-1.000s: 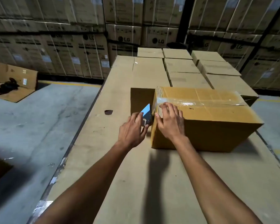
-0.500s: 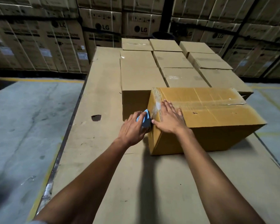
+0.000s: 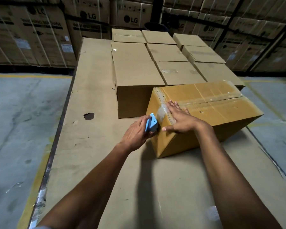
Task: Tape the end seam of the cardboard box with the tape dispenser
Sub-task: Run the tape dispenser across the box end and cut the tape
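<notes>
A yellowish cardboard box point(image 3: 210, 111) lies on the cardboard-covered table, its top seam covered by clear tape. A strip of clear tape point(image 3: 162, 113) runs over the top left edge and down the box's left end. My left hand point(image 3: 136, 133) grips a small blue tape dispenser point(image 3: 151, 123), pressed against that left end face. My right hand point(image 3: 180, 119) lies flat with fingers spread on the top corner of the box, over the tape.
Several closed brown boxes point(image 3: 135, 66) stand in rows right behind the taped box. The table surface point(image 3: 92, 90) has a dark hole point(image 3: 89, 116) at left. Concrete floor lies on both sides. Stacked LG cartons point(image 3: 40, 35) form the back wall.
The dispenser and my left hand have moved down the box's left end. The box's near end has swung slightly. My right hand stays pressed on the top corner. The camera has moved closer.
</notes>
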`<state>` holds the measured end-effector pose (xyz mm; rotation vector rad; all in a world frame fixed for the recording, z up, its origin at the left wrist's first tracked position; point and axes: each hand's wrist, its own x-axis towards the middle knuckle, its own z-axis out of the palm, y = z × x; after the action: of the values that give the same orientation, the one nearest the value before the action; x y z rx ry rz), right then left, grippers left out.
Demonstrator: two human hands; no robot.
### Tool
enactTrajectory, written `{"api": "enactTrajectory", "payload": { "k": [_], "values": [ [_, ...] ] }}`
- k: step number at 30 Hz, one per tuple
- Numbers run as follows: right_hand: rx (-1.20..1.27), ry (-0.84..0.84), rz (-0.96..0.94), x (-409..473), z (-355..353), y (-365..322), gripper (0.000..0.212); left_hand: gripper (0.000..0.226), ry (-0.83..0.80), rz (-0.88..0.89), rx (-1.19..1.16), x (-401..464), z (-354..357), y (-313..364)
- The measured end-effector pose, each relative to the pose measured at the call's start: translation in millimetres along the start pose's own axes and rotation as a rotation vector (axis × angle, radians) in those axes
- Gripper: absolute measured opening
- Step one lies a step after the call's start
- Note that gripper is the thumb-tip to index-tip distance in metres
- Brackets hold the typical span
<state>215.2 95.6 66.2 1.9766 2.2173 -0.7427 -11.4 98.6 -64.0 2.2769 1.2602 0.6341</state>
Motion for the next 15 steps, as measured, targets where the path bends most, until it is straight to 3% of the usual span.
{"api": "enactTrajectory", "payload": {
  "k": [5,9,15],
  "values": [
    [0.173,0.260,0.128,9.0,5.9,-15.6,0.078,0.063,0.028,-0.003,-0.007,-1.8,4.4,-0.1],
    [0.096,0.337,0.215,27.7,18.4,-18.3,0.083,0.062,0.051,0.038,0.069,-4.3,8.1,-8.0],
    [0.008,0.424,0.267,36.0,27.0,-18.4,0.087,0.077,0.081,0.095,0.181,-2.5,13.9,-16.0]
  ]
}}
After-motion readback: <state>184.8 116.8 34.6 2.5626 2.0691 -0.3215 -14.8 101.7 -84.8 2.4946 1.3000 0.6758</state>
